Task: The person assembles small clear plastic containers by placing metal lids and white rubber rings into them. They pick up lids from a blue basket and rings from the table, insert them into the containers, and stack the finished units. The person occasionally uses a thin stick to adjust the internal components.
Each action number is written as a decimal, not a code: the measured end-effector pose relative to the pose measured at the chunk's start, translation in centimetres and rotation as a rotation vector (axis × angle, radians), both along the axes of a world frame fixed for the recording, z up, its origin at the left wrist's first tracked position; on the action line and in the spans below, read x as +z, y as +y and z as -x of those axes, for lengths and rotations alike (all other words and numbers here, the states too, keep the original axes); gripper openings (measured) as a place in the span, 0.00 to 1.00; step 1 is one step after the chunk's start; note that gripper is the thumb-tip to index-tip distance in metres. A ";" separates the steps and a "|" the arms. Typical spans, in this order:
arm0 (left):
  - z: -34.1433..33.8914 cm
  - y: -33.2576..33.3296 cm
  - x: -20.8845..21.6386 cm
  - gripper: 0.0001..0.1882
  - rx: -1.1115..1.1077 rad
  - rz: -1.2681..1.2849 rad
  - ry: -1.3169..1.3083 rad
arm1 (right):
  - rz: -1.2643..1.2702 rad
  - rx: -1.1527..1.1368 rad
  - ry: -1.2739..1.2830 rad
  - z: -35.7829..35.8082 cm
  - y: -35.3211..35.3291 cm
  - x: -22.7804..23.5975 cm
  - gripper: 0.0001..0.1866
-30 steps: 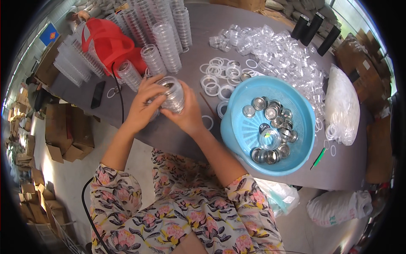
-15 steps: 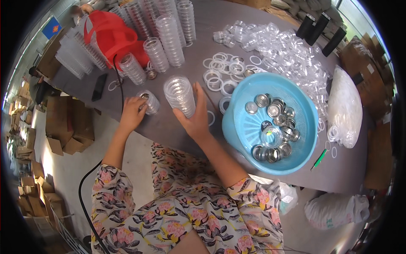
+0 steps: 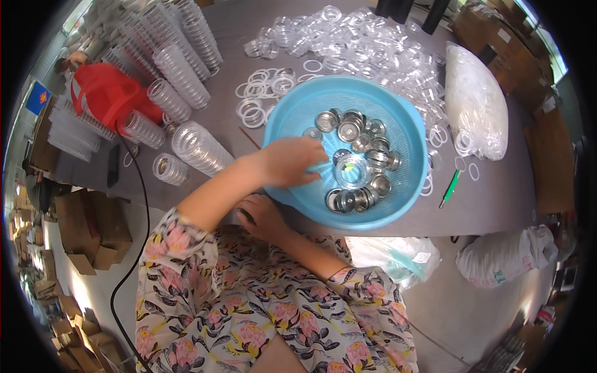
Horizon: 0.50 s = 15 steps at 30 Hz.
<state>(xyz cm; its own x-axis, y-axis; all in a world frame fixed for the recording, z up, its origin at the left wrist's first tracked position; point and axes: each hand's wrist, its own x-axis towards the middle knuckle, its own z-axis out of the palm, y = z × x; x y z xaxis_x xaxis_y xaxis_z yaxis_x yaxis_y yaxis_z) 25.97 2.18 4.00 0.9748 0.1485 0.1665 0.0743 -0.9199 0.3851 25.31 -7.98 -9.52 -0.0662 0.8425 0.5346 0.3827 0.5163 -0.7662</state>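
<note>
My left hand is blurred by motion above the left side of a blue plastic basket; whether its fingers hold anything cannot be told. Inside the basket lie several small round silver-coloured metal-like pieces and a clear round piece with a yellow-green spot. At the table's front edge, below the left forearm, my right hand has its fingers curled, with something dark at them that I cannot make out. A tilted stack of clear round cases stands left of my hands, beside a shorter stack.
Tall stacks of clear cases and a red plastic-looking item occupy the far left. White rings and a heap of clear pieces lie behind the basket. A green-handled tool and a full plastic bag are at right. A black cable hangs at left.
My right hand has let go of the clear stack and drawn back to the table edge. My left hand has left the short stack and swung right over the basket. The view has shifted right.
</note>
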 end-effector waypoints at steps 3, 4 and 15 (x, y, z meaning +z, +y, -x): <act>-3.7 3.0 -3.0 0.17 0.119 -0.200 0.331 | -0.015 0.002 0.008 0.2 0.3 -0.6 0.06; -4.2 3.2 -3.2 0.16 0.146 -0.260 0.345 | -0.018 0.003 0.006 0.3 0.3 -0.6 0.05; -5.3 3.8 -3.4 0.09 0.118 -0.467 0.389 | -0.034 -0.020 -0.002 0.3 0.2 -0.6 0.04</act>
<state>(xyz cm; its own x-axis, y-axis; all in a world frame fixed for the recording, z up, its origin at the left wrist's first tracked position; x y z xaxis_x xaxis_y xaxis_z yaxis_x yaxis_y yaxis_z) 31.29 5.93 0.64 0.9585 0.2565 -0.1241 0.2403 -0.9617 -0.1320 25.01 -7.77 -10.16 -0.0508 0.8249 0.5630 0.3948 0.5344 -0.7474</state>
